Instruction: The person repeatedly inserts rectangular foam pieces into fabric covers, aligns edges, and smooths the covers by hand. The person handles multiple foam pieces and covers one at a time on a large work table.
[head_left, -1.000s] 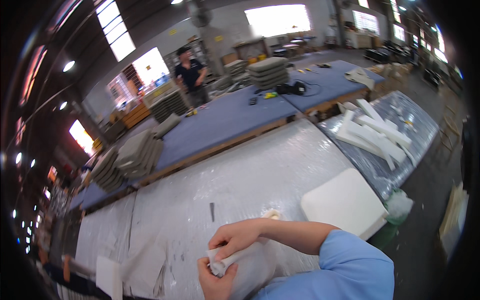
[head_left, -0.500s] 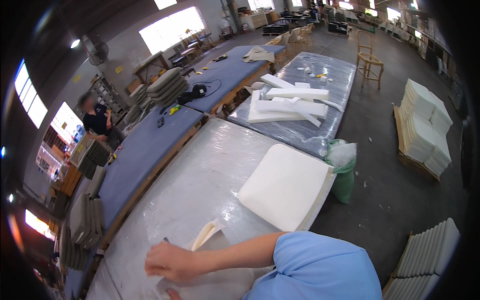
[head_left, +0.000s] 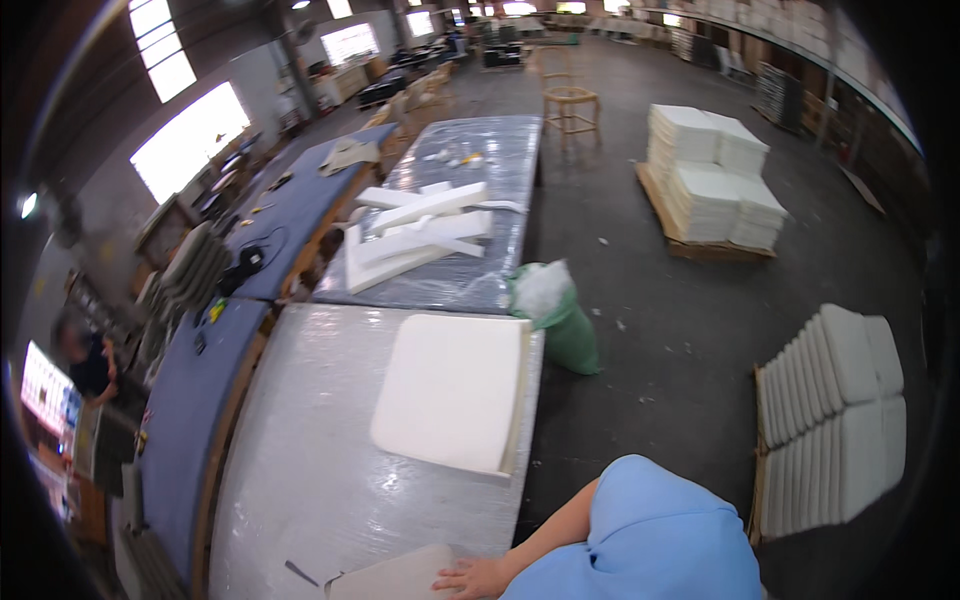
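My right hand [head_left: 470, 577] lies at the lower edge with its fingers spread, resting on a pale grey-beige cushion-shaped piece [head_left: 392, 577]. Only the upper part of that piece shows; the frame cuts off the rest. Close to its left corner, a thin dark strip [head_left: 301, 573] lies on the plastic-covered table [head_left: 290, 440]. My left hand is out of the picture. Farther up the same table sits a white foam seat pad [head_left: 450, 392] with rounded corners, apart from my hand.
Beyond stands a second wrapped table [head_left: 490, 150] bearing white foam strips [head_left: 420, 235]. A green sack [head_left: 570, 335] leans at the corner. Blue-topped benches [head_left: 200, 400] run along the left, with a person [head_left: 92, 365] behind. Foam stacks [head_left: 715, 185] and cushion stacks [head_left: 830, 420] occupy the right floor.
The view has swung to the right. My right hand, bent over a folded edge of the piece before, now lies flat on it. The bit of left hand seen earlier has left the picture.
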